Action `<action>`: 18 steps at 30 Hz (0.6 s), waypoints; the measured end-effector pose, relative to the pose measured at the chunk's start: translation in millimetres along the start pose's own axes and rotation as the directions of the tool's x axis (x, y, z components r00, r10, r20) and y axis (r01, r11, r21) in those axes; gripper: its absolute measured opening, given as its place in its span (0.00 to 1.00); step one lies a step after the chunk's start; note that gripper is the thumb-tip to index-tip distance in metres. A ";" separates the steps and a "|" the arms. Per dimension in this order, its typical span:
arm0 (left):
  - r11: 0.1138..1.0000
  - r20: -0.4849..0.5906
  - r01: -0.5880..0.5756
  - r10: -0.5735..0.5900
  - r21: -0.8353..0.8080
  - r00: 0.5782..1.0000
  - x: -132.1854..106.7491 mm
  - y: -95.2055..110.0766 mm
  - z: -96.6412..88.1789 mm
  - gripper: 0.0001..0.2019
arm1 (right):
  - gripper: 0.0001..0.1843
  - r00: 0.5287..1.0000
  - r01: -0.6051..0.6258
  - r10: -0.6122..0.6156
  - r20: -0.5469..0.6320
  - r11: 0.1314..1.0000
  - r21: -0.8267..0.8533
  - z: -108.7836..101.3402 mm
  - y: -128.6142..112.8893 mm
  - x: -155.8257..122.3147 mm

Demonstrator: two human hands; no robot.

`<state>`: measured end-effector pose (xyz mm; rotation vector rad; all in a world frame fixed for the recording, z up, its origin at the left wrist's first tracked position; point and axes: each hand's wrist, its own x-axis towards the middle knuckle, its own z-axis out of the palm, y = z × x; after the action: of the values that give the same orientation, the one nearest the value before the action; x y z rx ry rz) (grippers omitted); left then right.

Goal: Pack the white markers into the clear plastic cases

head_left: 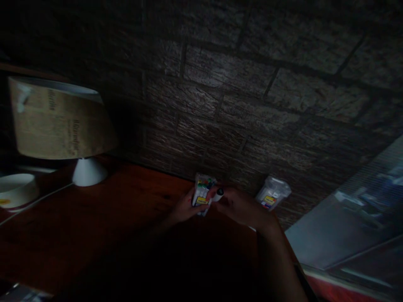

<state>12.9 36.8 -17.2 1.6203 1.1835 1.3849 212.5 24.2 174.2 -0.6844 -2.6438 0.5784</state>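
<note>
My left hand (183, 208) is wrapped round a clear plastic pack of markers (199, 193), holding it tilted above the wooden table. Green, red and blue marker ends show near the pack's top, and a yellow label is on its front. Right beside the pack, my right hand (235, 205) pinches a white marker (217, 196) with a black cap. Farther right, close to the wall, stands a second clear plastic container (273, 193) with a similar yellow label; its contents are too dim to make out.
A lamp (90, 171) with a printed, paper-like shade is on the left of the wooden table (135, 197). Beside it are a white bowl (19, 191) and a pale cord. A stone-block wall (201, 96) rises behind the table. At right is a pale glazed door or window (330, 226).
</note>
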 end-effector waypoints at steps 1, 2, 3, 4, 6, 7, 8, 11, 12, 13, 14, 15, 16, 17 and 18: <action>1.000 -0.003 0.011 -0.011 -0.003 1.000 -0.4 0.7 0.0 0.33 | 0.06 1.000 -0.017 0.017 0.003 1.000 0.011 -1.2 2.2 -2.2; 1.000 -0.003 0.020 -0.020 -0.001 1.000 -0.7 1.7 0.0 0.32 | 0.06 1.000 -0.031 0.031 0.005 0.999 0.025 -2.3 4.3 -4.0; 1.000 -0.001 0.024 -0.024 -0.002 1.000 -0.9 3.2 0.0 0.32 | 0.06 0.999 -0.041 0.041 0.004 0.998 0.043 -3.4 6.1 -5.4; 1.000 0.003 0.022 -0.022 -0.008 1.000 -1.1 5.0 0.0 0.31 | 0.07 0.999 -0.048 0.048 -0.001 0.997 0.065 -4.4 7.3 -6.4; 1.000 0.008 0.011 -0.011 -0.027 1.000 -1.2 8.9 0.0 0.31 | 0.11 0.999 -0.046 0.047 -0.006 0.991 0.123 -6.1 8.1 -7.6; 0.999 0.007 0.010 -0.010 -0.036 1.000 -1.2 10.4 -0.1 0.32 | 0.12 0.999 -0.038 0.039 -0.001 0.987 0.157 -6.8 7.7 -7.9; 0.999 0.004 0.012 -0.012 -0.039 1.000 -1.2 11.2 -0.2 0.32 | 0.12 0.999 -0.032 0.032 0.003 0.981 0.189 -7.3 6.9 -8.1; 1.000 0.007 0.015 -0.015 -0.018 1.000 -0.8 7.8 -0.9 0.32 | 0.13 1.000 -0.009 0.011 -0.006 0.957 0.290 -7.8 4.5 -8.3; 1.000 0.009 0.010 -0.010 -0.012 1.000 -0.6 5.0 -1.2 0.32 | 0.13 1.000 0.000 0.006 -0.017 0.943 0.332 -7.7 4.1 -8.3; 1.000 0.009 0.004 -0.004 -0.007 1.000 -0.4 1.9 -1.3 0.31 | 0.14 1.000 0.010 0.000 -0.027 0.926 0.377 -7.5 4.1 -8.3; 1.000 0.009 -0.001 0.001 -0.006 1.000 -0.2 -1.1 -1.3 0.31 | 0.15 0.999 0.020 -0.007 -0.034 0.905 0.424 -7.3 4.3 -8.3; 1.000 0.009 -0.006 0.006 -0.006 1.000 0.1 -3.7 -1.2 0.31 | 0.16 0.999 0.025 -0.009 -0.037 0.883 0.469 -7.3 4.9 -8.3; 1.000 0.008 -0.009 0.009 -0.007 1.000 0.3 -5.5 -0.9 0.30 | 0.18 0.999 0.026 -0.007 -0.039 0.861 0.508 -7.5 5.5 -8.3; 1.000 0.004 -0.013 0.013 -0.007 1.000 0.5 -6.3 -0.6 0.30 | 0.19 0.999 0.024 -0.002 -0.041 0.839 0.543 -7.9 6.2 -8.2; 1.000 -0.001 -0.017 0.017 -0.009 1.000 0.5 -6.1 -0.2 0.30 | 0.19 0.999 0.019 0.007 -0.042 0.819 0.574 -8.5 6.7 -8.2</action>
<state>11.5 39.4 -22.6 1.6276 1.1649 1.3996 225.3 27.8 176.5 -0.4851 -2.2350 1.2727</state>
